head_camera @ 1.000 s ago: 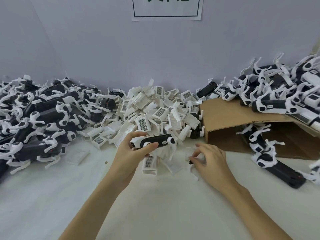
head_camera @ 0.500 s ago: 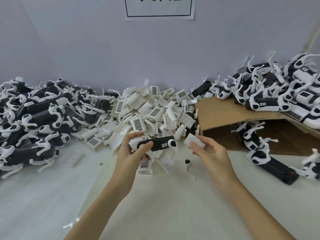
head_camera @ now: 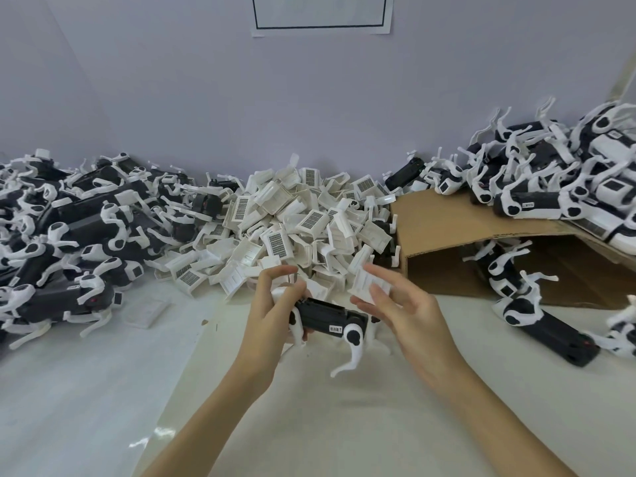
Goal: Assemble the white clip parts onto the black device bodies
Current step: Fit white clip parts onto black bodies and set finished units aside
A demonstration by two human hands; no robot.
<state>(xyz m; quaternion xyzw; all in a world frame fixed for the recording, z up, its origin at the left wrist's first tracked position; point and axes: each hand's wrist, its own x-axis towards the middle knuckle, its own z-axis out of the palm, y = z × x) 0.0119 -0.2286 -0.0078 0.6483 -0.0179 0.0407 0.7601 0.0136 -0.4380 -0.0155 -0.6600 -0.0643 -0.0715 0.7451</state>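
Since the last frame both my hands have come down and closer to me, and the black device body (head_camera: 329,317) now sits lower, just below the middle of the frame, lying roughly level. My left hand (head_camera: 272,304) grips its left end, fingers curled round it with the index finger sticking up a bit. White legs hang off the body's underside, one curling down from the right end.

My right hand (head_camera: 401,309) is just right of it, pinching a white clip part (head_camera: 366,283) between thumb and fingers, held slightly above the body's right end. Other fingers are fairly straight, not clenched. Can't tell if the clip is touching the body yet, looks just apart.

Behind the hands, centre frame, is the big heap of loose white clips (head_camera: 296,222), some with grid-pattern faces. Left side of the frame has a pile of black bodies with white legs (head_camera: 75,232). On the right, a brown cardboard box (head_camera: 461,225) lies on its side with more units (head_camera: 564,173) stacked on top, a few inside and in front of it. All on a white table (head_camera: 103,390), with a paper sign (head_camera: 321,13) at the top centre on the wall.
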